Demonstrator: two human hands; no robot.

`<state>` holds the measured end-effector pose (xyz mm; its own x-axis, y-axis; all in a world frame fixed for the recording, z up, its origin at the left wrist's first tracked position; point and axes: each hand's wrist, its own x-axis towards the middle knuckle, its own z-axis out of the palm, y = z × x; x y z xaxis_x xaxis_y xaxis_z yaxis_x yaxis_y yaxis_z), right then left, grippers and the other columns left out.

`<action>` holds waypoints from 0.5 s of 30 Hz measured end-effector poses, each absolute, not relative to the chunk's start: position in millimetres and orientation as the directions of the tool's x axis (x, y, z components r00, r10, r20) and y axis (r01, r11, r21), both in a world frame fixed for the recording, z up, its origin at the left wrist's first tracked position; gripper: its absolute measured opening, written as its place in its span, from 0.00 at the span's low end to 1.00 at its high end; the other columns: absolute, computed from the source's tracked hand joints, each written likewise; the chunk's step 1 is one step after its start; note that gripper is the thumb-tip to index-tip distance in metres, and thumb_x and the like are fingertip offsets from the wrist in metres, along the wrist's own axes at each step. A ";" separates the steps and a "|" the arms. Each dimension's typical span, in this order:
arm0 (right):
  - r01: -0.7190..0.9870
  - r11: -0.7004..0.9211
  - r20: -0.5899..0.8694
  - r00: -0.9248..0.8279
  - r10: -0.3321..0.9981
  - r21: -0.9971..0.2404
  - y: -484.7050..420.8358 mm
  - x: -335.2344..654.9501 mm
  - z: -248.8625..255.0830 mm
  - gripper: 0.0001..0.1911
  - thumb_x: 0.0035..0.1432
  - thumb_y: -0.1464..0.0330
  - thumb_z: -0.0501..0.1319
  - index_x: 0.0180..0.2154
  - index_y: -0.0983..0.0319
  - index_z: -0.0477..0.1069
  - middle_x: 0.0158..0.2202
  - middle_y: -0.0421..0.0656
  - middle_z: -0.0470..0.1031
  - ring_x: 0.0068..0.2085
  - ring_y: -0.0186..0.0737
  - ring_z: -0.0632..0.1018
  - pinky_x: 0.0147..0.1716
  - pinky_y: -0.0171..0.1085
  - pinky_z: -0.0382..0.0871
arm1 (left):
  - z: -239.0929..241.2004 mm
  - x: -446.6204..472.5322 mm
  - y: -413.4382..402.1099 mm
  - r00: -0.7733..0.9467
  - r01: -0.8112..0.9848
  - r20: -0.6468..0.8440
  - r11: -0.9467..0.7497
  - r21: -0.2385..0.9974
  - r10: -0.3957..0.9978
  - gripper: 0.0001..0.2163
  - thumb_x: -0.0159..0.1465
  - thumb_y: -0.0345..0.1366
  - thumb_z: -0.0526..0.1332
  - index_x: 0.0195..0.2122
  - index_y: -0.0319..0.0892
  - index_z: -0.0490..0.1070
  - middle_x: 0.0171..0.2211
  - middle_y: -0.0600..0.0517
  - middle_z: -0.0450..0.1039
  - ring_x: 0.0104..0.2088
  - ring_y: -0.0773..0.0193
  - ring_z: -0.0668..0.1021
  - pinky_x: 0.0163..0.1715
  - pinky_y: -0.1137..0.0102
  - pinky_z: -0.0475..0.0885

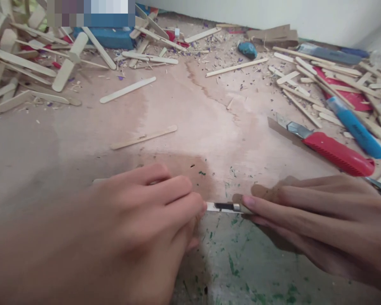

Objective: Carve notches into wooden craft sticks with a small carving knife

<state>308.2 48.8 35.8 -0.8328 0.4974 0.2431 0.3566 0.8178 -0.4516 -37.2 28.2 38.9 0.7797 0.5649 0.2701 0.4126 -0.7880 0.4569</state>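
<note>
A thin pale strip [212, 206] with a black section and a small silvery part lies low over the table between both hands. My left hand [146, 216] is closed, its fingers pinched round the strip's left end. My right hand [324, 216] grips the other end between its fingertips, the fingers pressed together. The strip's ends are covered, so I cannot tell its exact kind. A pale rounded tip [99, 181] pokes out behind my left knuckles. Beyond my right hand lies a red-handled utility knife [338, 152], its blade exposed and pointing up-left.
Two loose craft sticks [144, 137] lie ahead on the wooden table [203, 106]. Piled sticks [22, 61] and a blue box [109, 37] stand back left. At right are more sticks, a blue glue tube [355, 127] and red material [346, 91]. A white wall [273, 17] rises behind.
</note>
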 end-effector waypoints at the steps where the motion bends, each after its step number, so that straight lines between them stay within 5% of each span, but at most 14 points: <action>1: 0.362 0.818 0.244 -0.831 0.501 -0.447 47.1 307.8 36.2 0.16 0.87 0.76 0.63 0.69 0.65 0.78 0.41 0.40 0.89 0.31 0.37 0.85 0.27 0.41 0.79 | 37.9 -36.0 28.7 0.798 0.396 0.267 -0.805 0.442 0.540 0.22 0.90 0.28 0.56 0.35 0.47 0.76 0.41 0.52 0.83 0.42 0.54 0.80 0.49 0.52 0.76; 15: 0.386 0.820 0.230 -0.830 0.509 -0.422 45.7 309.8 33.9 0.16 0.89 0.73 0.62 0.70 0.63 0.79 0.42 0.40 0.90 0.30 0.36 0.82 0.28 0.41 0.78 | 34.6 -34.5 34.0 0.819 0.344 0.319 -0.853 0.392 0.476 0.22 0.90 0.27 0.58 0.36 0.43 0.82 0.39 0.52 0.77 0.41 0.55 0.73 0.49 0.53 0.70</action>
